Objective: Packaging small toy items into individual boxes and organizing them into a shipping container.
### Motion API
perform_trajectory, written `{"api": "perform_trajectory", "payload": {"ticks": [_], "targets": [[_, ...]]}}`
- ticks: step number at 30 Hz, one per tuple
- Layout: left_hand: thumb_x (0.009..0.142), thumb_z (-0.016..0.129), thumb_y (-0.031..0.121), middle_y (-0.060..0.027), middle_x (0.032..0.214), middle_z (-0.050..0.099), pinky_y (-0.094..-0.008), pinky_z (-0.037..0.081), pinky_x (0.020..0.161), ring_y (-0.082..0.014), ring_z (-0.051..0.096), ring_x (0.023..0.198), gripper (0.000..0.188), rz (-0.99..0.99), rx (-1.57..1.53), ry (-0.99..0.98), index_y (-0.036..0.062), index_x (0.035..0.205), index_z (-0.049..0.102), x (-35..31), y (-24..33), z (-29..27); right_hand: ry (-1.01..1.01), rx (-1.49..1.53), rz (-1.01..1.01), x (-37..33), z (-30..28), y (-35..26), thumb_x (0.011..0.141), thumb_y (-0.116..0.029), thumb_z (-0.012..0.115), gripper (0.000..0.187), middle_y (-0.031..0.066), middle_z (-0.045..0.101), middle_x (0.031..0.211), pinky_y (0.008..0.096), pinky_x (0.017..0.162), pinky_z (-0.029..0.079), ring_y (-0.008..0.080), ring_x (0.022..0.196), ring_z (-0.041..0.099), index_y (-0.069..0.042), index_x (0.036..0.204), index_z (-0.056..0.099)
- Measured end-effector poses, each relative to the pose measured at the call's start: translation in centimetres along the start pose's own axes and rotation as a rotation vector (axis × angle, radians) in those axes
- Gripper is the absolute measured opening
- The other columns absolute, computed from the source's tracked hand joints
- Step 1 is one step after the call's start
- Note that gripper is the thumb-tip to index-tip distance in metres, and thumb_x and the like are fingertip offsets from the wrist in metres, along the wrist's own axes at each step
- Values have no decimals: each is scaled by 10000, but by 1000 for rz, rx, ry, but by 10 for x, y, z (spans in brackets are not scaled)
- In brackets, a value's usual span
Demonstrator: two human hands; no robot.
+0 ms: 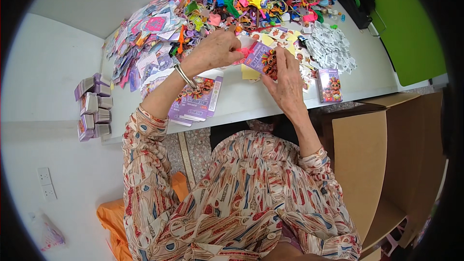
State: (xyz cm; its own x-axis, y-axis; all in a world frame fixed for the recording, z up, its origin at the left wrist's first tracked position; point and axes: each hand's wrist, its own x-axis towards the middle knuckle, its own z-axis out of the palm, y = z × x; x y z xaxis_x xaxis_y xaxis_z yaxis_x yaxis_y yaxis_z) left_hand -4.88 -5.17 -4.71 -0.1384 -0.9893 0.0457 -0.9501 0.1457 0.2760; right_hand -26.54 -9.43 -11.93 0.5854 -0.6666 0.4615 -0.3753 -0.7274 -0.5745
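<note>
Purple box [261,61], upper ctr: slants upper L–lower R.
R hand [287,76] clamps lower end; L hand [215,50], nearer upper end, pinches pink item [245,51].

A loose cream garment [227,198] was worn, patterned in red, blue and brown, its long sleeves [145,164] gathered at the cuffs [151,120], with a silver-coloured bangle [185,77].

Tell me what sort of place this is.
Likely a small indoor workroom or packing corner: small colourful toys lie heaped on a white table, with purple cartons and a large open cardboard box close by.
</note>
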Motion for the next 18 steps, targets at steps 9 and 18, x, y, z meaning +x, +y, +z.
{"api": "perform_trajectory", "payload": {"ticks": [9,18], "targets": [[866,671,298,6,573,558,-220,252,368,-34,369,403,301,-360,-635,-187,22,748,688,-1,-2,-4,38,60,33,-3,4,5,720,-77,737,763,236,463,1238,432,951,418,378,1127,480,12,1363,335],[817,638,200,-131,665,627,-353,457,542,-223,596,539,210,59,-9,135,14,907,675,-4,20,10,19,87,3,-6,10,0,723,-84,739,769,247,451,1256,434,983,401,394,1152,465,31,1362,326]]}}
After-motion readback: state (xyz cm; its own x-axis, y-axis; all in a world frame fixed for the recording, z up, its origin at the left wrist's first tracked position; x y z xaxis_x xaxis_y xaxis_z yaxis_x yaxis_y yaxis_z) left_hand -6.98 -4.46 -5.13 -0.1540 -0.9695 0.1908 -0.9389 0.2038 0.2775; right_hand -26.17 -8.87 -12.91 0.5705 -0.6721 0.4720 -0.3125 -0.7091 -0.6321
